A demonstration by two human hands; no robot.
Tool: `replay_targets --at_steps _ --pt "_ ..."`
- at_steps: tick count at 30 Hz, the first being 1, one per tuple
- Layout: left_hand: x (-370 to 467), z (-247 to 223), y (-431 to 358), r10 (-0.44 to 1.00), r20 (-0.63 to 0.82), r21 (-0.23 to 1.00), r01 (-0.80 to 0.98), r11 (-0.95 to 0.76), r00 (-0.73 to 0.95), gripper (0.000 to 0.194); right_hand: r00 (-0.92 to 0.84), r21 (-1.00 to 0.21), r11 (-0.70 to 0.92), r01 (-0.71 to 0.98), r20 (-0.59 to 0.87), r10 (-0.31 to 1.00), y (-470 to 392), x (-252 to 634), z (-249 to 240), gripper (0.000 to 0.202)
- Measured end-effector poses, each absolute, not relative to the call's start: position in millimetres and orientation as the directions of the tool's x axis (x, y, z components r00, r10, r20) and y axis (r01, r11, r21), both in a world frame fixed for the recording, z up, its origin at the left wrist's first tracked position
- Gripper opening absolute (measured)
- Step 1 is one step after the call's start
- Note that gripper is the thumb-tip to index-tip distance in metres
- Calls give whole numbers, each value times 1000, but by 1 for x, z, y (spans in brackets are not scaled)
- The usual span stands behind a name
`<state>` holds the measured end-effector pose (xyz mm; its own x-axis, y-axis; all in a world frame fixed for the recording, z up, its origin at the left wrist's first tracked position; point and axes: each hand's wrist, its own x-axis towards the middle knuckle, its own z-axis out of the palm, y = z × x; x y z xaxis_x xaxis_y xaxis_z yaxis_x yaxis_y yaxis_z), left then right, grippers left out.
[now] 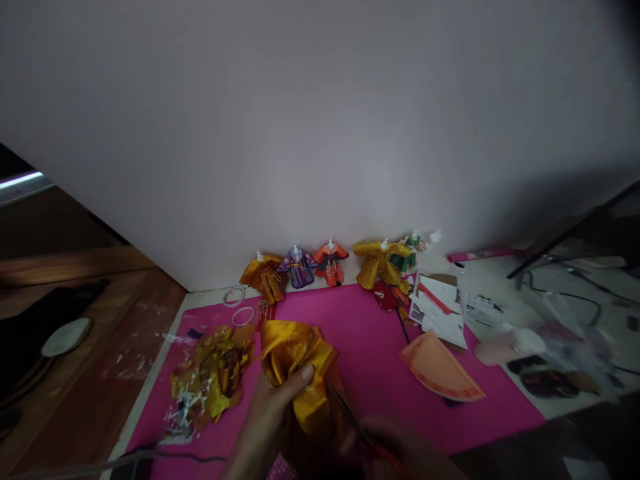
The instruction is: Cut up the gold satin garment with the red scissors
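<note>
Bunched gold satin fabric (300,347) is gripped in my left hand (287,393), the thumb lying on top of its folds. My right hand (395,440), dim and blurred at the lower edge, holds scissors (353,417) with red handles. The blades point up and left, close against the fabric's right side; whether they touch it I cannot tell. Under both hands lies a pink mat (370,353). To the left of my left hand is a heap of gold fabric scraps (215,370).
Small dressed doll figures lean on the wall, among them a purple one (298,267) and an orange one (331,262). At right lie an orange fabric fan shape (440,370), papers (440,307), a pale bottle (510,347) and sunglasses (550,385). White rings (243,316) sit at back left.
</note>
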<state>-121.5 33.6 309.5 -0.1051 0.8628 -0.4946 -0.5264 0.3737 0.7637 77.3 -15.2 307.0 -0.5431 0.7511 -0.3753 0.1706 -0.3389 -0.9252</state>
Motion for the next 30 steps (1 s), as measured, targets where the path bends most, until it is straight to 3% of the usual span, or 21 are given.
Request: replay_targets --at_steps 15,30 --pt "-114 323 23 884 -462 802 -460 381 -73 35 -613 -945 -328 -3 -258 747 -1 60 326 82" --pt "-98 336 20 853 -464 791 -544 279 -238 31 -585 -961 -274 -19 -212 783 1 53 336 84"
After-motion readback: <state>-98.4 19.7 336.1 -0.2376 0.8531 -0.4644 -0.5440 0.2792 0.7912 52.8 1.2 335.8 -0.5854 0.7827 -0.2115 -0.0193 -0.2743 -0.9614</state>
